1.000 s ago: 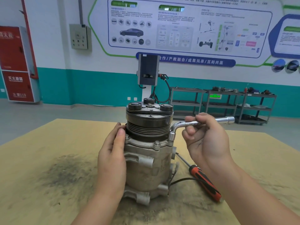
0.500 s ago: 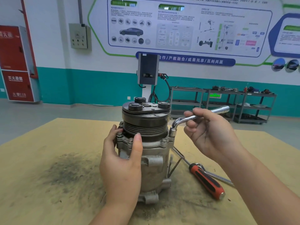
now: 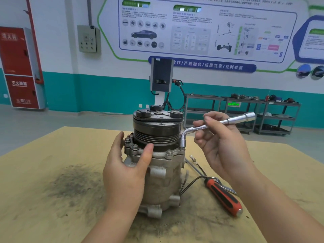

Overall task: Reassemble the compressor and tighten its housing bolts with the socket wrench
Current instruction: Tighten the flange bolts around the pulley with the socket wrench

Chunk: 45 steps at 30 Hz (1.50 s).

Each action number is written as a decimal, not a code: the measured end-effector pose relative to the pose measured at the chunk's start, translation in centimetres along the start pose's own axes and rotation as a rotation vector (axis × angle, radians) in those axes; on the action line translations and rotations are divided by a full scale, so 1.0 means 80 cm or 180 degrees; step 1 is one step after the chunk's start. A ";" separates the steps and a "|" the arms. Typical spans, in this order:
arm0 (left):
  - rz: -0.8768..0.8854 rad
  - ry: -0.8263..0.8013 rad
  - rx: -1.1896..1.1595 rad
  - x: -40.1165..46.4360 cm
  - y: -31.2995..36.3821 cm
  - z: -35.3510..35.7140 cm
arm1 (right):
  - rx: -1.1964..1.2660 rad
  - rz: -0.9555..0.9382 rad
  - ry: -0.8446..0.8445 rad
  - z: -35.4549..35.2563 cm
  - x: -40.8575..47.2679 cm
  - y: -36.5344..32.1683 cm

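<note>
1. Fingers first: the right hand (image 3: 222, 146) has its thumb and fingertips (image 3: 208, 120) pinched around the shank of the L-shaped socket wrench (image 3: 203, 128), just past the bend. The other fingers curl loosely under the bar.
2. The left hand (image 3: 126, 171) is wrapped around the near-left side of the compressor (image 3: 161, 172). The thumb (image 3: 148, 153) lies up across the flange at the front and the fingers go round the left side, so it's a cupped grip on the housing and not a flat palm.
3. The compressor stands upright on its rear end, about mid-table, with the black grooved pulley (image 3: 157, 135) and clutch plate on top.
4. The wrench's short leg points straight down and its socket sits on a housing bolt (image 3: 182, 148) at the right edge of the flange. The long leg runs up and to the right, ending in a second socket end (image 3: 249, 116) that hangs free in the air.
5. More flange bolts show along the front; one (image 3: 169, 152) is just right of the thumb.
6. A thin black wire (image 3: 196, 179) comes off the compressor's right side and loops over the table.
7. A red and black screwdriver (image 3: 224, 195) lies flat to the right of the compressor, handle toward the camera, with another bit of flat metal under it that I can't make out.
8. The tan tabletop (image 3: 52, 216) has a dark grimy smudge spread left of and under the compressor.
</note>
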<state>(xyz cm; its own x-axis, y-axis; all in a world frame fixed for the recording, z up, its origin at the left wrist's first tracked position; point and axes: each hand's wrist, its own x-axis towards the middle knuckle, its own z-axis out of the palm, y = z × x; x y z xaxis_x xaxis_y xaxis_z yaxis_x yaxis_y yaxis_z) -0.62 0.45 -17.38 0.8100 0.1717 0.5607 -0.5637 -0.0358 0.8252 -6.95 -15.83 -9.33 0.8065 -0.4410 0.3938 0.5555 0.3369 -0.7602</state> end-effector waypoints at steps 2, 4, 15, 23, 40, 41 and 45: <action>0.0150 -0.0049 0.0488 -0.005 0.008 -0.002 | 0.0008 -0.0271 0.0045 0.000 -0.004 0.005; 0.0348 -0.0199 0.0908 -0.013 0.021 -0.001 | 0.0063 -0.0442 0.0034 0.000 -0.007 0.008; 0.0511 -0.0343 0.1652 -0.026 0.034 0.011 | -0.0894 -0.1718 -0.0270 0.001 -0.023 0.025; 0.0499 -0.0262 0.1575 -0.026 0.033 0.014 | -0.3118 -0.2985 -0.0773 0.013 -0.037 0.029; 0.0489 -0.0201 0.1544 -0.026 0.035 0.014 | 0.0174 -0.0275 0.0375 0.010 -0.009 0.002; 0.0483 -0.0202 0.1537 -0.025 0.035 0.014 | 0.0190 -0.0264 0.0391 0.009 -0.008 0.002; 0.0459 -0.0235 0.1468 -0.025 0.036 0.013 | 0.0180 -0.0092 0.0410 0.006 -0.004 -0.001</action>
<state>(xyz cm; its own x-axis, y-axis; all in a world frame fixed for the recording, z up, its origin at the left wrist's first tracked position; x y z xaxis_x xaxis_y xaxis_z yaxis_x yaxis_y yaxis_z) -3.70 -1.04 -16.07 0.7475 0.0633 0.6612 -0.5542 -0.4893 0.6734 -7.17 -15.29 -9.13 0.7593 -0.5532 0.3428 0.5916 0.3673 -0.7177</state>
